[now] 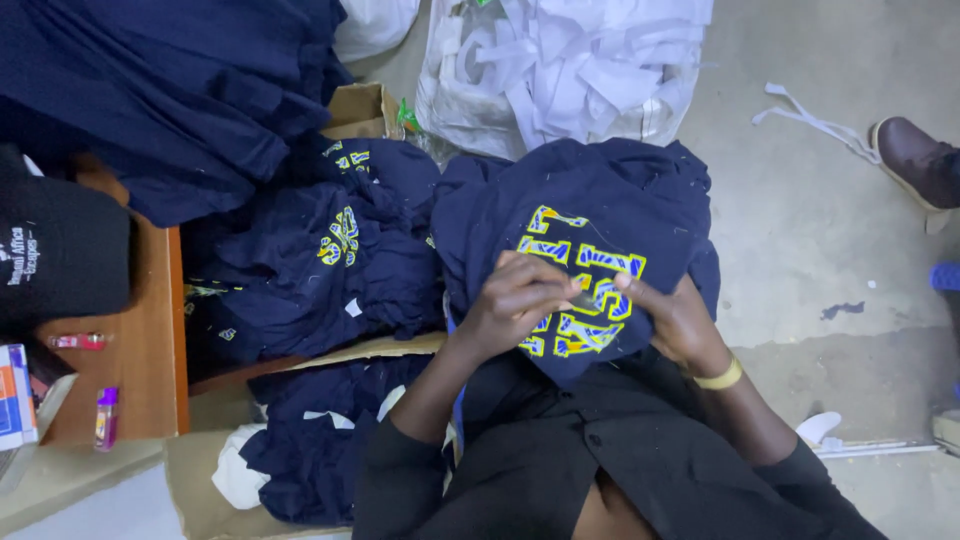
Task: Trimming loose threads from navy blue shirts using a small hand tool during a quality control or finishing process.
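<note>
A navy garment (600, 190) with a yellow and blue embroidered emblem (585, 265) lies over my lap. My left hand (515, 300) rests on the emblem with fingers curled, pinching a small metal tool (583, 300) against the stitching. My right hand (675, 315) presses on the emblem's right side and grips the fabric; a yellow band (722, 377) circles that wrist. The two hands almost meet at the tool.
A heap of similar navy garments (320, 250) fills a cardboard box (360, 110) to my left. A wooden bench (140, 340) holds a black cap (60, 250) and small lighters. A bag of white fabric strips (570, 60) lies ahead. Another person's brown shoe (915, 160) stands at right.
</note>
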